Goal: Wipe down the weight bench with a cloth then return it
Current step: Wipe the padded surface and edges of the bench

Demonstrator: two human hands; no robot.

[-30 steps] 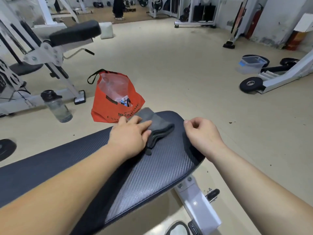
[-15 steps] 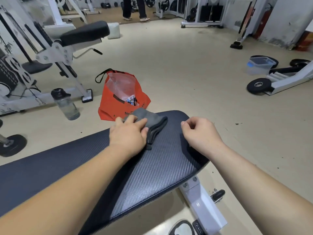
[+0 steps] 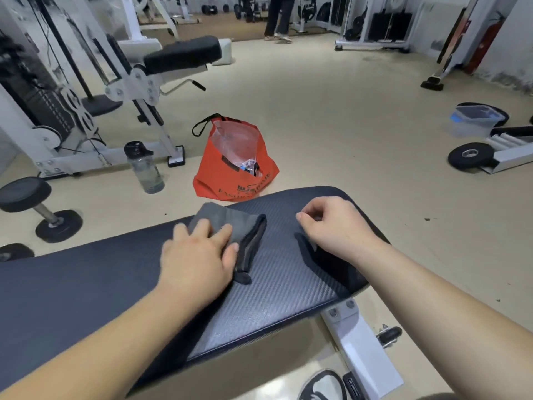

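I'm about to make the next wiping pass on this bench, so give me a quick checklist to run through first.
1. Contact: left hand on the cloth, fingers flat: ok.
2. Placement: cloth on the bench pad, far corner at its edge: ok.
3. Clearance: right hand apart from the cloth, curled, holding nothing: ok.
4. Path: pad free of other things: ok.
5. Pad already clean: cannot tell.

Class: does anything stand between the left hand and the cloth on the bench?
Nothing visible does. The left hand lies flat on the cloth, which rests on the bench; the right hand sits apart, to the cloth's right.
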